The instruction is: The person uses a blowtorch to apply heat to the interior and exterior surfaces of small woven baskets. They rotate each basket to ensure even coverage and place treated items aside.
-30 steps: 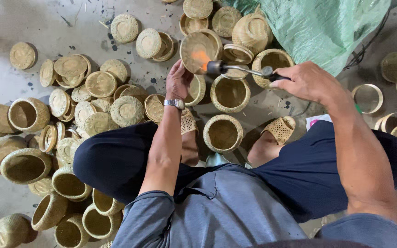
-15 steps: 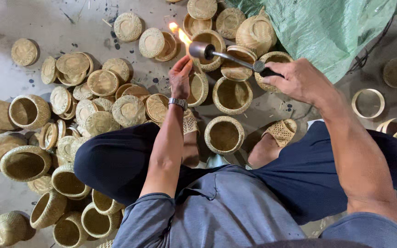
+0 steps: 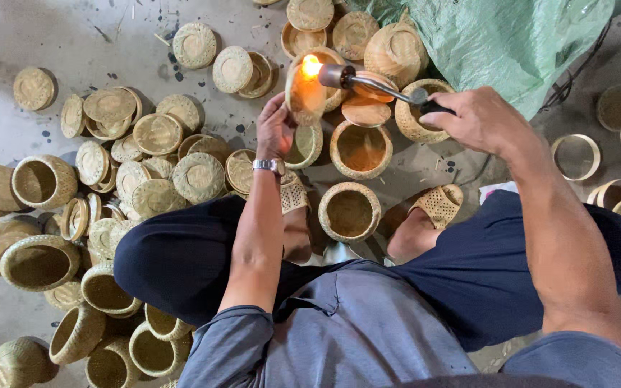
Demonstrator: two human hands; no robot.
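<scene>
My left hand (image 3: 276,129) is clamped on a small woven bamboo lid (image 3: 303,93), tilted up over the concrete floor (image 3: 8,43) just above the open baskets (image 3: 359,147). My right hand (image 3: 479,118) is closed around the gas torch (image 3: 375,82), whose flame (image 3: 311,66) licks the lid's upper edge (the glow spreads across its inner face). To singe it well, I judge the flame should sweep and never dwell, while I turn the lid by its lower rim, fingers away from the heat. The green plastic sack (image 3: 497,36) lies near the torch; I would aim away from it.
</scene>
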